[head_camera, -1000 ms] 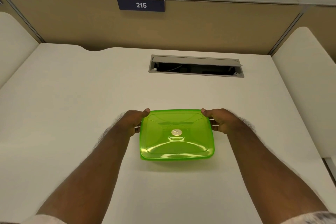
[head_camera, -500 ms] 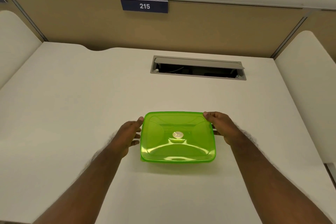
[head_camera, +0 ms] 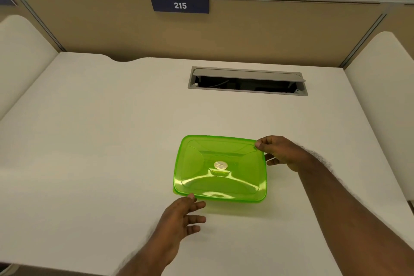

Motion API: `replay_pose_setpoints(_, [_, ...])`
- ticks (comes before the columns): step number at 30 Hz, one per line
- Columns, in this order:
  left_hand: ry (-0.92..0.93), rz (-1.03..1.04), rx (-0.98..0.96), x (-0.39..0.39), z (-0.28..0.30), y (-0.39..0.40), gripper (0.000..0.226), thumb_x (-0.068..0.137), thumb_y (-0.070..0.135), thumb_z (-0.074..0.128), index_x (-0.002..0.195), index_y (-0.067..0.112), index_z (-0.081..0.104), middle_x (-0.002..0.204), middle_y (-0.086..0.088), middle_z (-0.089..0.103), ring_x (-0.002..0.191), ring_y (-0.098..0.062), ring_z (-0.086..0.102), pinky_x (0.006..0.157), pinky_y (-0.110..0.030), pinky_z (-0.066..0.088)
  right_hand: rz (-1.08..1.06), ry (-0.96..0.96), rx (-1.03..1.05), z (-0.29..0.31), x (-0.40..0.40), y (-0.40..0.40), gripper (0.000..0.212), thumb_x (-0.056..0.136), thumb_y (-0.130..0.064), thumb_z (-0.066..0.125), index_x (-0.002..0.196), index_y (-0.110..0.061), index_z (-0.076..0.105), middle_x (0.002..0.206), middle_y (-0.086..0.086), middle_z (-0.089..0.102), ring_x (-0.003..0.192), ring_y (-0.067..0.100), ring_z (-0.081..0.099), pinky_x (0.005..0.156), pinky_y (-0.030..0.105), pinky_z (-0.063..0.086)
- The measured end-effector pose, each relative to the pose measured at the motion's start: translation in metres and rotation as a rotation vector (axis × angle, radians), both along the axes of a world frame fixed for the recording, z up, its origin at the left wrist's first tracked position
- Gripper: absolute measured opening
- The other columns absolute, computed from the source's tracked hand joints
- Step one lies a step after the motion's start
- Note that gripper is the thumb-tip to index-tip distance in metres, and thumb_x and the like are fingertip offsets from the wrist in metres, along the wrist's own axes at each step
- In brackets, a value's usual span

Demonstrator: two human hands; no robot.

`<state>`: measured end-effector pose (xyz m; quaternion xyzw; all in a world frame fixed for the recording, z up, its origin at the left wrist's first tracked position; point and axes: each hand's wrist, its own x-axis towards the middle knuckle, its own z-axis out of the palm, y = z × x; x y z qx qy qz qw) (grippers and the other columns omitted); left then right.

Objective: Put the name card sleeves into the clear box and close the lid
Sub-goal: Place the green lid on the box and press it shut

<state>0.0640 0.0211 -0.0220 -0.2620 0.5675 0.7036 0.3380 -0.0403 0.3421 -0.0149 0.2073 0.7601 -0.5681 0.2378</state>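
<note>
1. Both hands work at the green lid (head_camera: pixel 220 167): the right hand (head_camera: pixel 281 152) pinches its far right corner, thumb on top and fingers curled under the rim, while the left hand (head_camera: pixel 182 215) lies loosely spread, fingers apart and holding nothing, one fingertip touching the lid's near left corner.
2. That lid sits on top of the clear box, which is almost wholly hidden under it; only a thin pale edge shows beside the right hand. The box stands on the desk (head_camera: pixel 100 141), nearer than the open cable hatch (head_camera: pixel 247 82).
3. No name card sleeves can be seen; whether any lie inside the box cannot be told through the tinted lid.
4. Judging by this, the lid is down but perhaps not snapped shut all round.
5. Risks: pressing one corner alone could pop the opposite corner up; a push from the left fingertip could slide the light box toward the right hand instead of seating the rim.
6. Pose: the right forearm comes in from the lid's near right, wrist bent inward; the left forearm rises from below the lid, palm down and low over the desk.
</note>
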Motion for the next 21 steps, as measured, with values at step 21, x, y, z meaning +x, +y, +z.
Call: replay_pose_setpoints(21, [0.256, -0.208, -0.090, -0.123, 0.026, 0.140, 0.021, 0.089, 0.017, 0.064, 0.107, 0.010, 0.053, 0.090, -0.007, 0.061, 0.064, -0.019, 0.061, 0.058, -0.029, 0.053, -0.760, 0.124, -0.512, -0.002, 0.085, 0.049, 0.015, 0.098, -0.010, 0.045, 0.091, -0.003, 0.056, 0.096, 0.011, 0.061, 0.079, 0.029, 0.058, 0.055, 0.029, 0.060])
